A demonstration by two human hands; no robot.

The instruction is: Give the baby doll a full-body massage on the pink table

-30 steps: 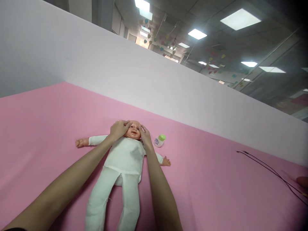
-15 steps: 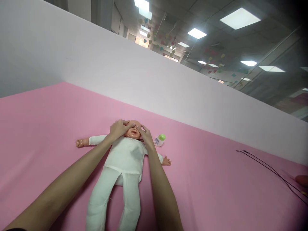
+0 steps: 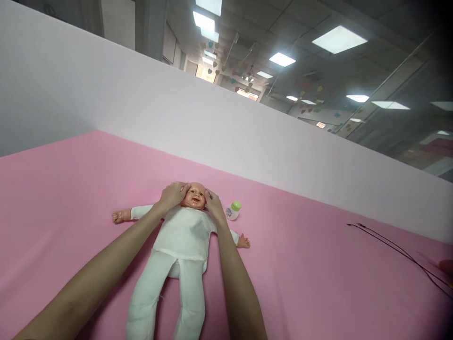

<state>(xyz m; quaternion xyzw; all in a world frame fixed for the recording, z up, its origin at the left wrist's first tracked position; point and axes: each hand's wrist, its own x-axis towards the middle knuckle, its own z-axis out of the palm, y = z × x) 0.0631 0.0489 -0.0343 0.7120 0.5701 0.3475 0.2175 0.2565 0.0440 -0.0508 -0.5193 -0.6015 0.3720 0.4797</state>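
A baby doll [image 3: 182, 233] in white clothes lies on its back with its arms spread and its face up. My left hand [image 3: 173, 194] cups the left side of its head, thumb at the temple beside the eye. On the other side, my right hand [image 3: 214, 205] is curved around the head, with its thumb at the temple. The doll's eyes and mouth show between my hands, while its ears and my fingertips are hidden. Close to my right hand stands a small white bottle [image 3: 232, 213] with a green cap.
The doll lies on a pink covered surface [image 3: 311, 264]. A white wall [image 3: 212, 127] rises along its back edge. Thin black cords [image 3: 396, 253] run across the right side, and a reddish object [image 3: 446, 265] is cut off at the right edge.
My thumbs have moved apart, from the middle of the doll's brow out to its temples, uncovering the eyes. The camera view has tilted slightly up.
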